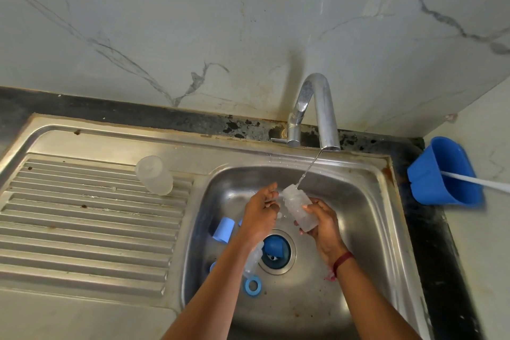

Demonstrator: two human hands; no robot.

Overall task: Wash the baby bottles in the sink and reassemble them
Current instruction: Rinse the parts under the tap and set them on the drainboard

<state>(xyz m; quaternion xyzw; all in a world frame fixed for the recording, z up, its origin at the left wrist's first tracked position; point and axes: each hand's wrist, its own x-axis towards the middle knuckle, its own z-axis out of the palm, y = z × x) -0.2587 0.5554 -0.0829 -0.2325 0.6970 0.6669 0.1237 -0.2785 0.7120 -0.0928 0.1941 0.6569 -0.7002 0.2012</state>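
Jutting bottle [299, 208], base in right grip [324, 225]

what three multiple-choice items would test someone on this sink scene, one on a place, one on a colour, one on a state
1. Where is the spare clear bottle? A drainboard B floor C windowsill
2. What colour is the cap in the basin? A red B blue C green
3. The tap is: A off B running C covered

A: it lies on the ribbed drainboard.
B: the cap is plainly blue.
B: a stream hits the held bottle gripped by the right hand.
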